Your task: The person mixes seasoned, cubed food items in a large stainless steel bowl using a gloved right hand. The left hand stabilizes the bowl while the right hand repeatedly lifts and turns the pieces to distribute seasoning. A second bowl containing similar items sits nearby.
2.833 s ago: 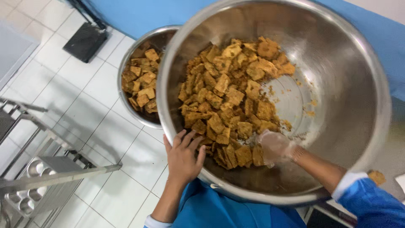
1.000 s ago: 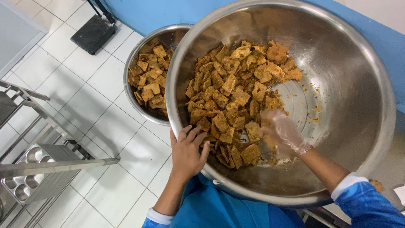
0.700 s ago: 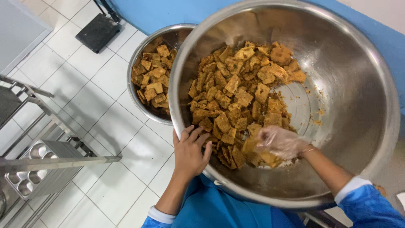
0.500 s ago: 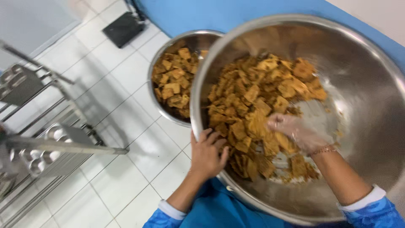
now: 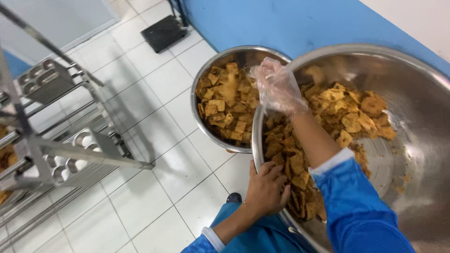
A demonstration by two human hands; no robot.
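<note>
Over the small bowl, the gloved right hand is now dropping chips, fingers loosely curled, having left the big bowl. Left hand is still clamping that bowl's rim, so transfer is ongoing.

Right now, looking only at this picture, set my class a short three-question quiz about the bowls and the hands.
1. True or false: the right hand wears a clear plastic glove.
2. What does the bare left hand grip?
A. the metal rack
B. the near rim of the large bowl
C. the black floor scale
3. Fill in: the small bowl stands on the white tiled ____.

Key
1. True
2. B
3. floor
</note>
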